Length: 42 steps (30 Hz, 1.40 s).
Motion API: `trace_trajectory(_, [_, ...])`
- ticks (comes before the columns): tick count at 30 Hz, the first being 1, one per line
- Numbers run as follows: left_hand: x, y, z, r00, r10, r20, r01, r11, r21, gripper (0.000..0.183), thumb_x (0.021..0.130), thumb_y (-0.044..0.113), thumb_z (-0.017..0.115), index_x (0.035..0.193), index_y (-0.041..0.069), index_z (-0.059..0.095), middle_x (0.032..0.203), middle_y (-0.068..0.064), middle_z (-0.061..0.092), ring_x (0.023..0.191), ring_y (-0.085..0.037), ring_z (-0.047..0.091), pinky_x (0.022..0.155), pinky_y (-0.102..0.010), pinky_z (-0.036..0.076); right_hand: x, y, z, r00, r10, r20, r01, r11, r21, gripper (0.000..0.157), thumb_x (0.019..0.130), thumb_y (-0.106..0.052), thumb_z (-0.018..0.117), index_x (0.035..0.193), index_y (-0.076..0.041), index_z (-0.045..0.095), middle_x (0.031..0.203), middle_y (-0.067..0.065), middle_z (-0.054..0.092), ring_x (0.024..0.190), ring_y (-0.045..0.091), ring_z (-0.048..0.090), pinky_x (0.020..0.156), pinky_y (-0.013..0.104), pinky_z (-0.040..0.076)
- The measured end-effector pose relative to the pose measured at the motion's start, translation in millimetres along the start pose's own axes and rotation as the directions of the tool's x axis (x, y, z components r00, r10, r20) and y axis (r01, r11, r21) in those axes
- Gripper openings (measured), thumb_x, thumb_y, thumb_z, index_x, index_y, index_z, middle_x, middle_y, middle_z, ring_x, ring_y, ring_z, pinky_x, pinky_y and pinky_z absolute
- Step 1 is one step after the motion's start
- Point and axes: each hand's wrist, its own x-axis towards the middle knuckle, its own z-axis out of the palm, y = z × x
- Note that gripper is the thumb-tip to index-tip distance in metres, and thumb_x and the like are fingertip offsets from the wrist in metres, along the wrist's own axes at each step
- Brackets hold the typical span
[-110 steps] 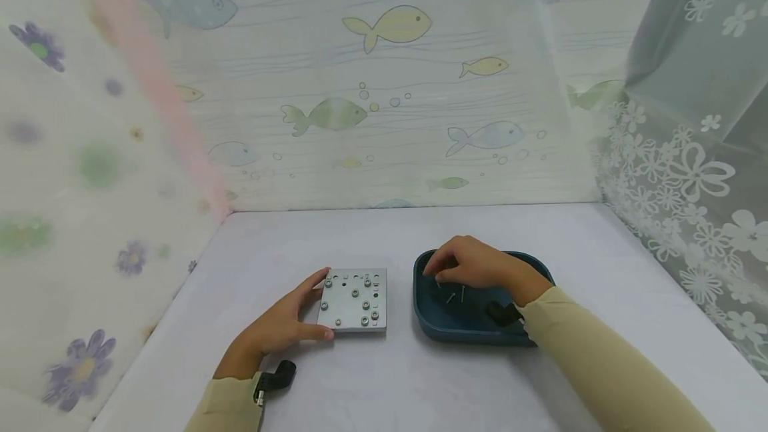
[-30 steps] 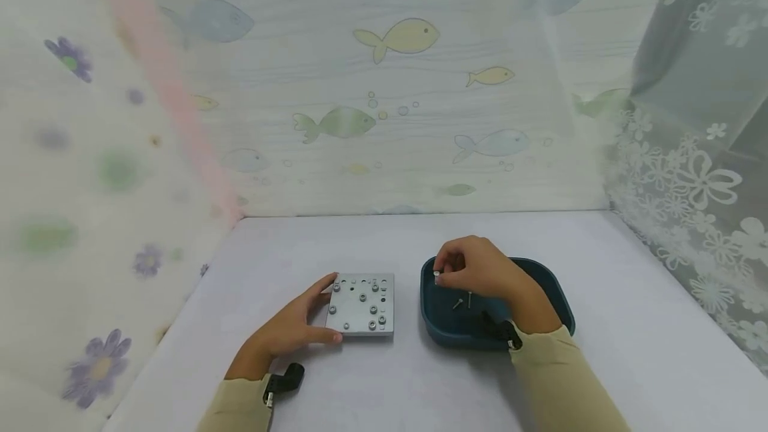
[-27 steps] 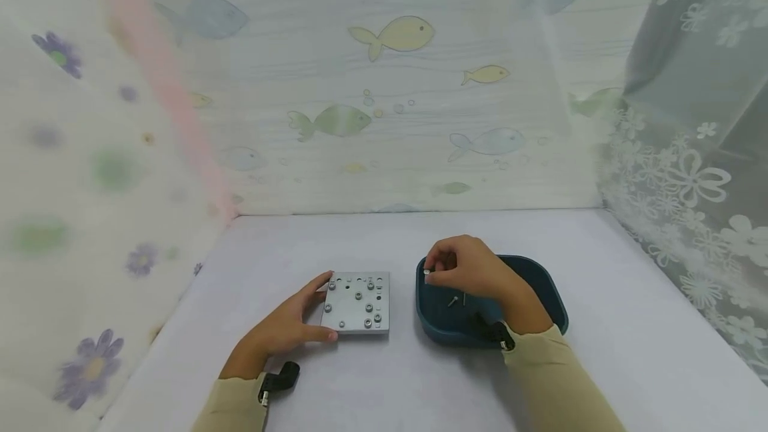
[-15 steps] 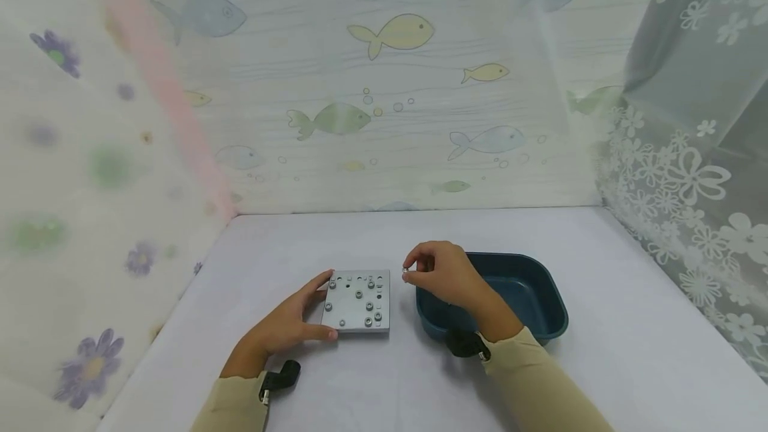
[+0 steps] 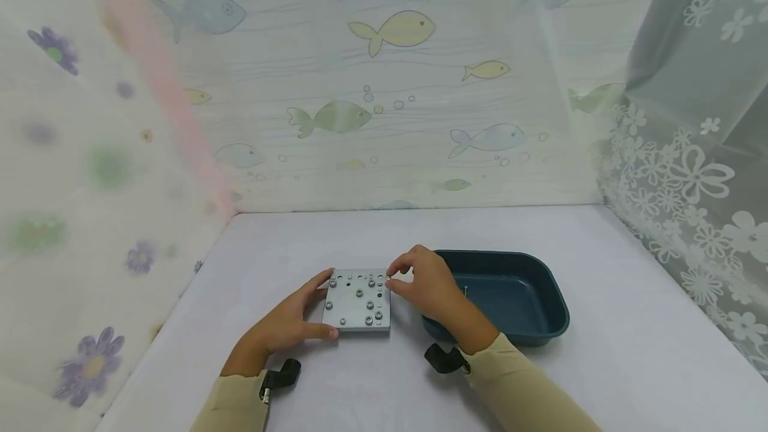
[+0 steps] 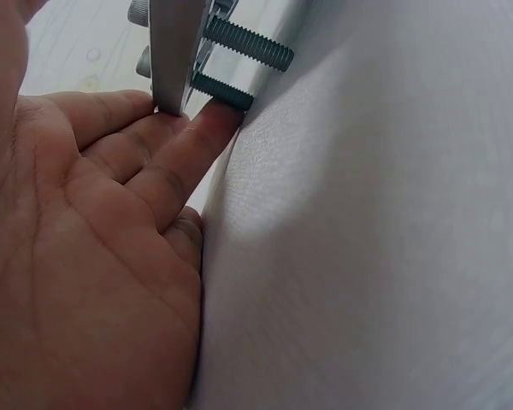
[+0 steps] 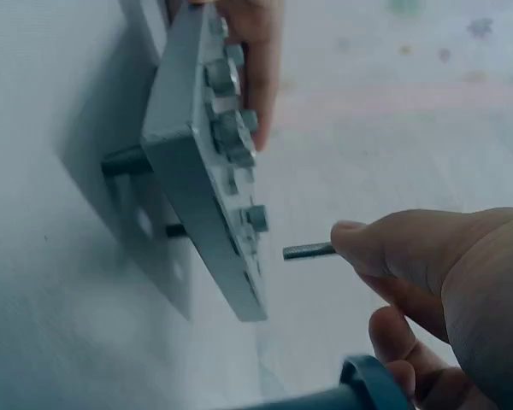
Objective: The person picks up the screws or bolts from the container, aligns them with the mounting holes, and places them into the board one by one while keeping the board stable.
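My right hand (image 5: 429, 289), pinching a small screw (image 7: 309, 251), had just crossed from the blue tray (image 5: 516, 299) to the metal plate (image 5: 348, 310), which my left hand (image 5: 287, 322) held by its edges over the white table (image 5: 354, 392), bringing the screw close to the plate's top face but apart from it.

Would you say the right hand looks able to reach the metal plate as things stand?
Probably yes: the right hand pinches a screw just short of the metal plate, and nothing shows between them.
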Motion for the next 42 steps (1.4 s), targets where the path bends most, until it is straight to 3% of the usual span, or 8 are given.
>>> trace_trajectory(10, [1.8, -1.5, 0.2, 1.0, 0.01, -0.002, -0.01, 1.0, 0.001, 0.119, 0.068, 0.044, 0.094, 0.164, 0.036, 0.025, 0.159, -0.005, 0.049, 0.16, -0.032, 0.021, 0.126, -0.065, 0.009, -2, -3, 16.3, 0.994, -0.045, -0.102, 0.031, 0.99, -0.139, 0.008, 0.085, -0.03, 0.085, 0.092, -0.031, 0.081, 0.1, -0.007, 0.064, 0.1, 0.019, 0.057, 0.092, 0.045, 0.044])
trace_trajectory(20, [1.6, -2.8, 0.1, 1.0, 0.001, -0.003, -0.001, 1.0, -0.013, 0.118, 0.068, 0.042, 0.095, 0.164, 0.038, 0.026, 0.157, -0.004, 0.052, 0.159, -0.031, 0.022, 0.126, -0.064, 0.009, -3, -3, 23.8, 0.99, -0.094, -0.109, 0.069, 0.976, -0.207, 0.01, 0.084, -0.03, 0.086, 0.091, -0.033, 0.08, 0.096, -0.009, 0.063, 0.094, 0.015, 0.054, 0.085, 0.039, 0.042])
trace_trajectory(42, [3.1, -3.2, 1.3, 1.0, -0.004, -0.007, 0.004, 1.0, 0.002, 0.119, 0.068, 0.044, 0.095, 0.164, 0.036, 0.025, 0.157, -0.005, 0.051, 0.16, -0.032, 0.019, 0.126, -0.065, 0.008, -5, -4, 24.2, 0.996, -0.07, -0.049, 0.055, 0.963, -0.263, 0.006, 0.085, -0.036, 0.084, 0.091, -0.035, 0.081, 0.097, -0.009, 0.066, 0.096, 0.016, 0.053, 0.084, 0.04, 0.04])
